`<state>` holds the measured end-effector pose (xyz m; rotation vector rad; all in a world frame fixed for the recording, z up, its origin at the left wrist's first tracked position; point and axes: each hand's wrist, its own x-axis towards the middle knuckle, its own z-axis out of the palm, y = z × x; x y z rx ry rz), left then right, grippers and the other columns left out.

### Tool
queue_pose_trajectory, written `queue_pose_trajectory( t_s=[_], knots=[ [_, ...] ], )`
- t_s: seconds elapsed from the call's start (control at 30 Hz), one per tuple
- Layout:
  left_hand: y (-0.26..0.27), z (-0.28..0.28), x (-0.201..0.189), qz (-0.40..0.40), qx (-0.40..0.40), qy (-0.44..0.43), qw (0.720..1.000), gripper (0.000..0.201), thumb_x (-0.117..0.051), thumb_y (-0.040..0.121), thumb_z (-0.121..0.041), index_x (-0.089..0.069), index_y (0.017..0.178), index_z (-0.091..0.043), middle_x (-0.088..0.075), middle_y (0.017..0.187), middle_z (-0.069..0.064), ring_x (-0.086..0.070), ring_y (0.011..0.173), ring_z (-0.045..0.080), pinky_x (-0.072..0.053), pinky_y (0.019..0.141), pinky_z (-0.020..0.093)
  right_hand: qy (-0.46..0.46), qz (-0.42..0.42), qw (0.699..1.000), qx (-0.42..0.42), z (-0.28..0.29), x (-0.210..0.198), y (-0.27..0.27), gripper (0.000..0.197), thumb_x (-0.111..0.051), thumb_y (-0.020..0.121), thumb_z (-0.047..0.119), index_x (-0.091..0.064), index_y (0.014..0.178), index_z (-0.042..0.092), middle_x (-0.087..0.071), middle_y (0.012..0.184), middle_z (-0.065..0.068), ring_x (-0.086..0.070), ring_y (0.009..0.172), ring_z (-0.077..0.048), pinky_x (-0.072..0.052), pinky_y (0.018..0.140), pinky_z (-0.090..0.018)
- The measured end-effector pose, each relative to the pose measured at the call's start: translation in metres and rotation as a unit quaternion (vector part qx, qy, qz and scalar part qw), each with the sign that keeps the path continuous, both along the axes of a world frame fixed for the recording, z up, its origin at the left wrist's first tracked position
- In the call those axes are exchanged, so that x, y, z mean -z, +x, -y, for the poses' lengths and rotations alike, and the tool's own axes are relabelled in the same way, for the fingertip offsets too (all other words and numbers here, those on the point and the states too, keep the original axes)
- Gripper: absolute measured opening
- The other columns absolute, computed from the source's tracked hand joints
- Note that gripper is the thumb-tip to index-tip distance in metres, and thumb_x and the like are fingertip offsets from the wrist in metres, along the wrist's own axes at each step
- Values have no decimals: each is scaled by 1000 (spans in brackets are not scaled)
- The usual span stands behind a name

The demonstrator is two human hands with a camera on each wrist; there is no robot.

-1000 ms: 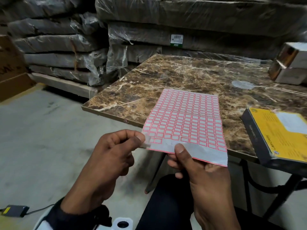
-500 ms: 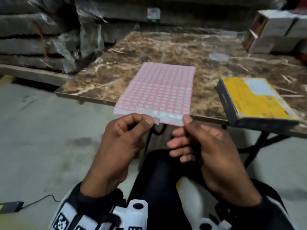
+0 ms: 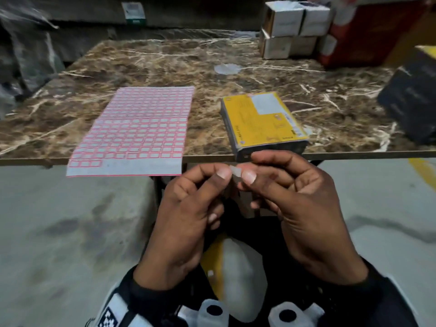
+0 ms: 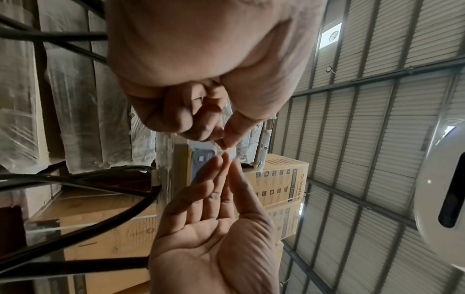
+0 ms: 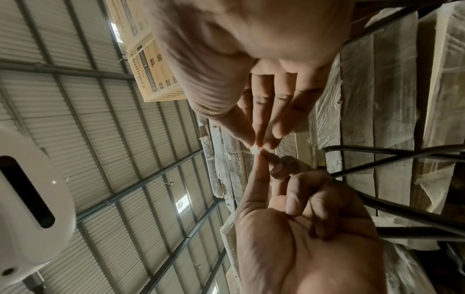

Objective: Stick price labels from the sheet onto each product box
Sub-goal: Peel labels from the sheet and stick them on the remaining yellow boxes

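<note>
A sheet of red-bordered price labels (image 3: pixel 132 128) lies on the marble table (image 3: pixel 146 64), with its near end hanging over the front edge. To its right a yellow-topped product box (image 3: pixel 264 121) lies flat by the edge. Just in front of that edge my left hand (image 3: pixel 224 172) and right hand (image 3: pixel 246 172) meet, and both pinch one small white label (image 3: pixel 236 172) between thumb and fingertip. The left wrist view shows the label (image 4: pixel 227 152) between the two hands' fingertips. In the right wrist view the label (image 5: pixel 255 150) sits the same way.
Several small white boxes (image 3: pixel 290 31) are stacked at the table's back right beside a red carton (image 3: pixel 368 31). A dark box (image 3: pixel 410 97) stands at the right edge. A clear round disc (image 3: pixel 226 68) lies mid-table. A yellow and white object (image 3: pixel 233 267) rests in my lap.
My right hand let go of the sheet, which now lies on the table. My left hand carried the peeled label rightward, and my right hand has joined it on the label.
</note>
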<state>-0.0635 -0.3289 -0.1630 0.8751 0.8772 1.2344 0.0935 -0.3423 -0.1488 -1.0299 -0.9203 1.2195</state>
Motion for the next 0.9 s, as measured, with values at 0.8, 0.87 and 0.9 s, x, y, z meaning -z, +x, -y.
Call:
queue_pose_trajectory(
  t_s=[0.8,0.87,0.9],
  knots=[
    [39,-24,-5,-430,-276,409,756,35,-76,91,-27,-75,122,-11,-71,132,1,-68,124,19,-53,105,36,289,442,808,260,-15,-20,42,73,-88,85,15,-50,147,20,-78,104,19,-77,94,0,-62,82,-26],
    [41,-32,-1,-449,-238,396,765,39,-73,92,-33,-74,126,-13,-67,139,0,-59,136,19,-51,108,40,306,473,786,255,-15,-15,41,72,-88,87,16,-50,147,20,-77,106,19,-76,96,5,-62,82,-22],
    [41,-36,0,-460,-224,386,767,39,-72,93,-35,-75,126,-14,-66,141,-1,-55,140,18,-52,108,42,311,480,781,253,-15,-13,41,71,-88,88,17,-49,148,20,-77,107,19,-75,97,7,-62,82,-23]
  ],
)
